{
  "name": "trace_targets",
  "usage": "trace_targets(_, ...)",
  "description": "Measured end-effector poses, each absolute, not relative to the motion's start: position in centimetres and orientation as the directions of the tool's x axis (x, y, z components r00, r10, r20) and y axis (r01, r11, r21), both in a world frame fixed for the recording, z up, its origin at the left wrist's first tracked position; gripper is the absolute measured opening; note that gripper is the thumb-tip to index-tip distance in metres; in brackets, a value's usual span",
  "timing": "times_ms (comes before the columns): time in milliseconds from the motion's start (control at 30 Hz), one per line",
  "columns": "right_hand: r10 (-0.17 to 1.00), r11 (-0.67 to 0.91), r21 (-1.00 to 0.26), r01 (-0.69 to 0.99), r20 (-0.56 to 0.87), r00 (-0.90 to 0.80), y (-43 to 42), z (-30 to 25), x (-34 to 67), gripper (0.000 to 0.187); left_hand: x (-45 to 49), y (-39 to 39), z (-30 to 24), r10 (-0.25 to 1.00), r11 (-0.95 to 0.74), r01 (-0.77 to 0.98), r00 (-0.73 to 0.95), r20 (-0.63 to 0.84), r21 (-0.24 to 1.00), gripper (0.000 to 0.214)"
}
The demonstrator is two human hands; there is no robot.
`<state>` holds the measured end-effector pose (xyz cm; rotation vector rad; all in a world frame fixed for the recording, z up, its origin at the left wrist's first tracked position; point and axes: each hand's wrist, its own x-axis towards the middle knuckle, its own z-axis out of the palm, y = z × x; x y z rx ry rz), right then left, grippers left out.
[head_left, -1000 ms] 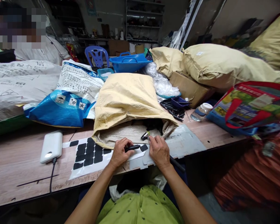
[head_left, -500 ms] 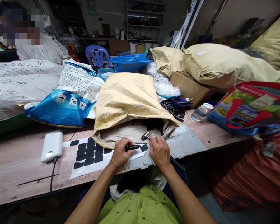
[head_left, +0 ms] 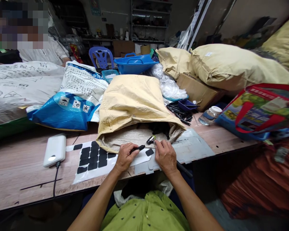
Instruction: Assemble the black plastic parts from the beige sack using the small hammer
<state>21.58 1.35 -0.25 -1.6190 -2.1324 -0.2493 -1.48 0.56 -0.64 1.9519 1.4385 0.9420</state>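
Note:
My left hand [head_left: 125, 156] pinches a short black tube [head_left: 140, 147], pen-like in shape, over a white sheet. Its tip now points up and right. In my right hand [head_left: 166, 156] is a small hammer [head_left: 150, 140] with a shiny metal head and a yellowish end; its dark handle shows again below the wrist. The white sheet [head_left: 103, 170] carries rows of black rounded-square pads [head_left: 93, 159], and one lone pad [head_left: 149, 152] lies between my hands. Just beyond them gapes a cream sack [head_left: 132, 96], with dark pieces [head_left: 160, 128] inside its mouth.
A white power bank [head_left: 55, 150] with a cable lies at left, near a blue-and-white bag [head_left: 62, 110]. Right of the sack are black parts [head_left: 179, 112], a jar [head_left: 210, 115] and a shopping bag [head_left: 260, 109]. Another person [head_left: 43, 49] sits at far left.
The black tube in my left hand has tilted, its tip rising off the sheet. The hammer stays in nearly the same place in my right hand. The view has shifted slightly.

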Motion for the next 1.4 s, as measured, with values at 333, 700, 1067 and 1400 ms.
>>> trace_targets(333,0.862,0.303,-0.127,0.945,0.459,-0.214,1.36,-0.35,21.6,0.031,-1.44,0.58,-0.62,0.962,-0.269,0.605,0.204,0.181,0.749,0.025)
trace_targets(700,0.866,0.298,-0.12,0.947,0.452,-0.215,1.3,-0.34,21.61,0.032,-1.39,0.51,-0.63,0.961,-0.273,0.627,0.21,0.179,0.73,0.03)
trace_targets(1067,0.866,0.293,-0.117,0.949,0.452,-0.212,1.32,-0.32,21.59,0.032,-1.32,0.43,-0.46,0.963,-0.267,0.626,0.209,0.172,0.732,0.035)
trace_targets(1400,0.862,0.292,-0.11,0.95,0.462,-0.211,1.44,-0.48,21.63,0.03,-1.33,0.4,-0.5,0.962,-0.267,0.639,0.216,0.165,0.721,0.039)
